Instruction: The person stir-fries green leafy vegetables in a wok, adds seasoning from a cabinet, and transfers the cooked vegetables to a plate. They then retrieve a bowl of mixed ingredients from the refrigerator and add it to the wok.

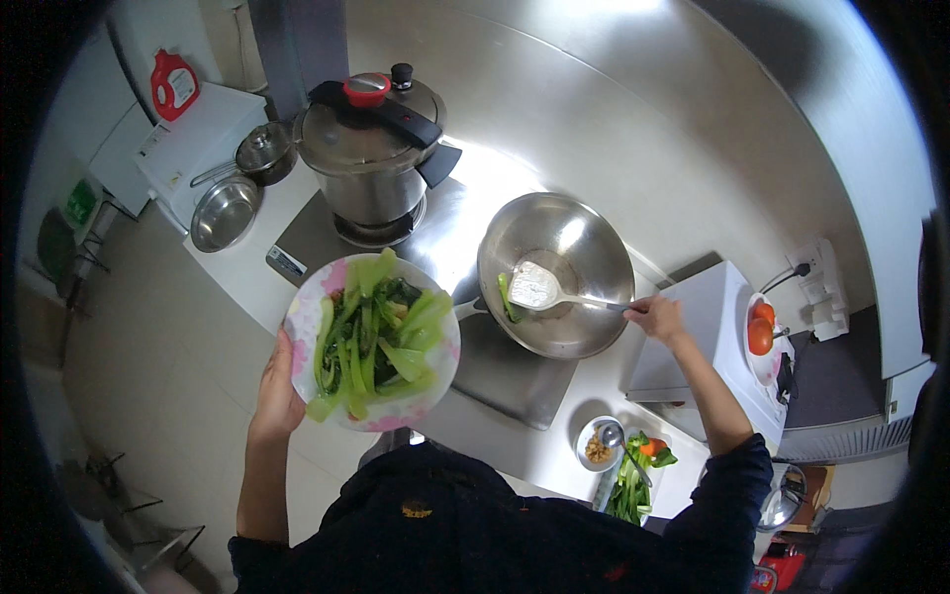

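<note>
My left hand grips the left rim of a white plate with pink flowers, raised in front of me. Cooked leafy greens with pale green stalks cover most of it. In my right hand is the handle of a metal spatula, whose blade reaches into a steel wok. One green piece lies by the blade, against the wok's inner left side. The wok sits on the right part of a steel gas stove.
A large pressure cooker stands on the left burner. Beyond it are a steel bowl and a lidded saucepan. To the right are a bowl of brown bits, raw greens, and tomatoes on a white appliance.
</note>
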The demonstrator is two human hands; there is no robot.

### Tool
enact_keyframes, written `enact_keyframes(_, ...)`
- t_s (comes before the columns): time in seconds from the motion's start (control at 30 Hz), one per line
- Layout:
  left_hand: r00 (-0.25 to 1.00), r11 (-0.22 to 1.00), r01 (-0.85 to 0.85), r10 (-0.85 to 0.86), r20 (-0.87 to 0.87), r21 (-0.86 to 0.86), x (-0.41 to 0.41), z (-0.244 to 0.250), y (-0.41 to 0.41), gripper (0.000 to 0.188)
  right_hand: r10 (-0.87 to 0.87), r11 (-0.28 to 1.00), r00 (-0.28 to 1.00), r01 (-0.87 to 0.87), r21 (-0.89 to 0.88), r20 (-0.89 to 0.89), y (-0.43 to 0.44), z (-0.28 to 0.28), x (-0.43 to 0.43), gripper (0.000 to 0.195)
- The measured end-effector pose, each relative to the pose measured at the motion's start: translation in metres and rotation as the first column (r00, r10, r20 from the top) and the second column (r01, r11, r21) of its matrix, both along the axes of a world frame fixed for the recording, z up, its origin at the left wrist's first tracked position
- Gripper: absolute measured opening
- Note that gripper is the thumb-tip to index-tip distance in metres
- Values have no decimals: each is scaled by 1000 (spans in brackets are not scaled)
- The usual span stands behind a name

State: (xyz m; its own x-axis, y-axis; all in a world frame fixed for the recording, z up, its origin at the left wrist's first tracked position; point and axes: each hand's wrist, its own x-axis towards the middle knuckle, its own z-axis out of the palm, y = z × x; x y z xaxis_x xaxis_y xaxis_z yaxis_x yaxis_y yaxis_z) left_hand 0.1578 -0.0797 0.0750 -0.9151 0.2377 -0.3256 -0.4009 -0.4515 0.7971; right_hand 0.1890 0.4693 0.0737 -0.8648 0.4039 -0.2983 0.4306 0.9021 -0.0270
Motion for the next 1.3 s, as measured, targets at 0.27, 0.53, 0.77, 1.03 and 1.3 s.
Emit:
enact_keyframes(0.27, 998, 998, -68, 68, -1, 2, -4, -11, -24, 48, -61, 885, 995, 17, -465, -80, 19, -52, -18, 30)
enact_keyframes(0.53, 999, 999, -15, 17, -50, 43, -18, -15, -11, 49, -133, 834, 989, 75, -546, -67, 3, -28, -24, 30)
enact_keyframes(0.77, 994, 999, -4, 8, -111, 35, -24, -8, 14, 48, -195, 734, 975, 73, -675, -107, -8, -13, -7, 28)
enact_keyframes(1.03, 979, 973, 152, -125, -160, 173, -60, -24, 101, 52, -141, 897, 862, -96, -431, -487, -49, 128, 24, 20)
enact_keyframes(1.3, 957, 937, 257, -212, -201, 238, -65, -14, 141, 52, 596, 674, 649, -84, 734, -473, -171, 200, 66, 27)
